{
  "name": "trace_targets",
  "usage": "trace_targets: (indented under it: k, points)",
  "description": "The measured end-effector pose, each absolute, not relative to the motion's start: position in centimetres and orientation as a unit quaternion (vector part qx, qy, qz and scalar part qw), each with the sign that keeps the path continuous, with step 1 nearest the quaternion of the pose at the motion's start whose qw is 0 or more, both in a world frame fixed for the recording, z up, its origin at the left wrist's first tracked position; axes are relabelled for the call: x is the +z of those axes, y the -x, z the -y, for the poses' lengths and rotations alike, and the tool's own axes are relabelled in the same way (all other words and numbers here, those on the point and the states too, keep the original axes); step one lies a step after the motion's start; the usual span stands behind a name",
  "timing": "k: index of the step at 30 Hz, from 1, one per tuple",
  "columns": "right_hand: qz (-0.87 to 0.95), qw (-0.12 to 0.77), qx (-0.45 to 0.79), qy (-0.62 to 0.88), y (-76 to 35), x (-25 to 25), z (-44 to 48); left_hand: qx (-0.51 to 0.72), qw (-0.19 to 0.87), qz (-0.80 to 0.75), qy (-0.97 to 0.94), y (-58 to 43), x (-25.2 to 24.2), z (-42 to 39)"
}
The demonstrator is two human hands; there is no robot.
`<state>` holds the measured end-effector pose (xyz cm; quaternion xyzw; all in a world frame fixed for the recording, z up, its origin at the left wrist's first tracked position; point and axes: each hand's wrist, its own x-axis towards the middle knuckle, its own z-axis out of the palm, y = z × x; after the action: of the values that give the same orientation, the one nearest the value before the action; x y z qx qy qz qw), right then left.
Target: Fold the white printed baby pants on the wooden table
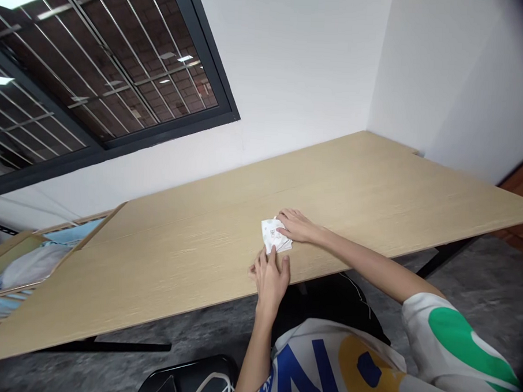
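A small white square of folded paper or tissue [272, 233] with faint grey printing lies on the light wooden table, its layers fanned slightly at the lower right. My right hand [298, 225] reaches in from the right, its thumb on the paper's face and its curled fingers at the upper right edge, gripping that side. From below, my left hand [271, 280] touches the paper's near edge with its fingertips. Its fingers are stretched out and the thumb stands apart. What lies under the fingertips is hidden.
The wooden table [190, 245] runs along a white wall below a barred window [133, 57]. At the left end stands a wooden-framed box [75, 248] holding pale blue and white cloth or bags. A black chair [193, 378] with a white cable is below the near edge.
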<state>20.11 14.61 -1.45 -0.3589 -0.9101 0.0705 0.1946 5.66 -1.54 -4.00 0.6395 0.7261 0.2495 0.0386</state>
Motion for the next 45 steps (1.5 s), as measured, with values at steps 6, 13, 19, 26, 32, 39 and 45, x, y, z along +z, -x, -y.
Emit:
trace_targets:
  k: [6,13,19,26,32,39,45]
  points:
    - [0.895,0.191,0.084,0.395,-22.2,-0.5,-12.0,0.321,0.106,-0.662,-0.669,-6.1,-4.6,2.2]
    - [0.818,0.264,0.180,0.477,-31.3,-0.9,-5.4,0.420,0.207,-0.529,-0.707,-11.1,-5.4,4.6]
    - [0.680,0.370,0.273,0.571,-40.1,-0.4,3.6,0.395,0.293,-0.361,-0.792,-17.9,-5.2,8.4]
    - [0.510,0.515,0.264,0.637,-42.0,1.1,8.7,0.400,0.322,-0.247,-0.822,-21.7,-2.8,9.0]
    - [0.375,0.575,0.377,0.621,-40.9,0.8,8.0,0.413,0.359,-0.247,-0.799,-23.3,-2.5,7.5]
    - [0.513,0.537,0.367,0.561,-41.2,-0.1,8.8,0.493,0.400,-0.233,-0.736,-22.8,-1.3,6.6]
    - [0.646,0.438,0.308,0.544,-40.9,-0.3,9.5,0.515,0.424,-0.268,-0.696,-22.6,-0.9,5.5]
